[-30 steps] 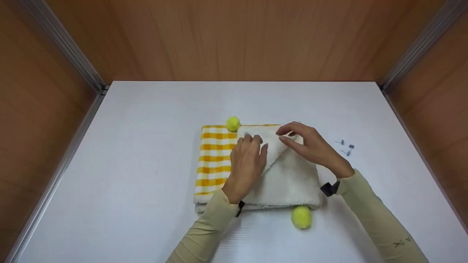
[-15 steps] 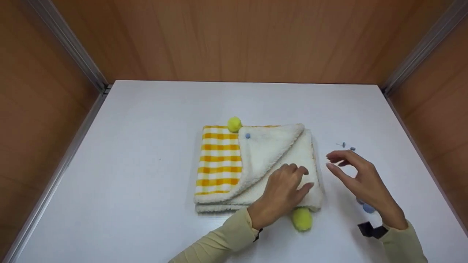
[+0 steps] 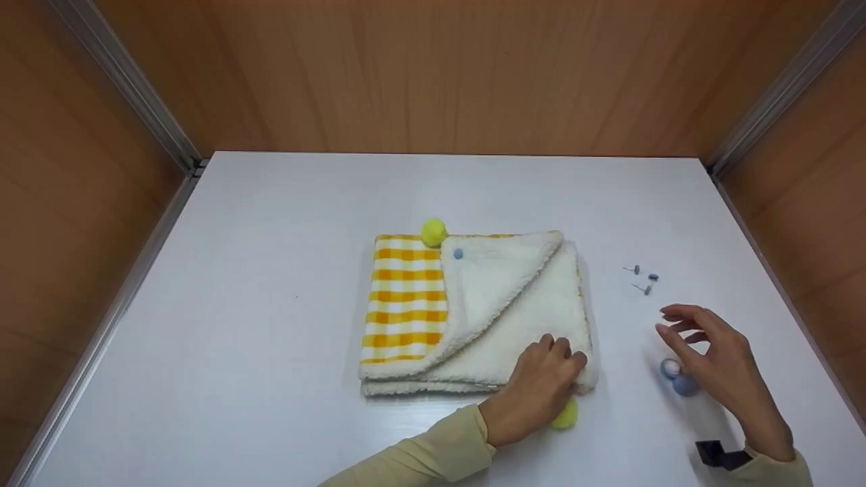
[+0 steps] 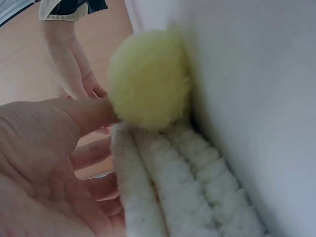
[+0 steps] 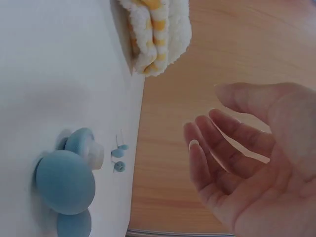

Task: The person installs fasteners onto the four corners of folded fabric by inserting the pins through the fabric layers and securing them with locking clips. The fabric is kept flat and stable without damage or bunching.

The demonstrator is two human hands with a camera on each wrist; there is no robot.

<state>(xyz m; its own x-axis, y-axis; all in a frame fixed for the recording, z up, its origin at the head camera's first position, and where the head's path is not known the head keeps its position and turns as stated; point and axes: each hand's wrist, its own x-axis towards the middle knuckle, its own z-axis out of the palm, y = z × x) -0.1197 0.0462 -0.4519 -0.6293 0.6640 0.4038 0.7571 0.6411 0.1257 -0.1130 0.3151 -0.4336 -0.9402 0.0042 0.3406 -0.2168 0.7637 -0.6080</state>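
A folded blanket (image 3: 514, 325), yellow-and-white check on one face and white fleece on the other, lies on the table. At its near right corner my left hand (image 3: 538, 389) grips the fleece with bent fingers. The thumb reaches the corner beside a yellow pom-pom (image 4: 149, 79) in the left wrist view. A blue pin head (image 3: 459, 253) sits on the folded-over fleece flap. My right hand (image 3: 720, 365) hovers at the right with loosely curved fingers and holds nothing. Close by it are round blue caps (image 5: 65, 182), one showing a white centre.
Several small blue-headed pins (image 3: 647, 290) lie right of the blanket. A second pom-pom (image 3: 434, 233) sits at its far edge. Wooden panels (image 3: 433, 74) enclose the white table (image 3: 270, 203) at the back and sides.
My left hand has moved from the flap to the blanket's near right corner and curled there. My right hand has drawn away from the blanket to the right, near the blue caps.
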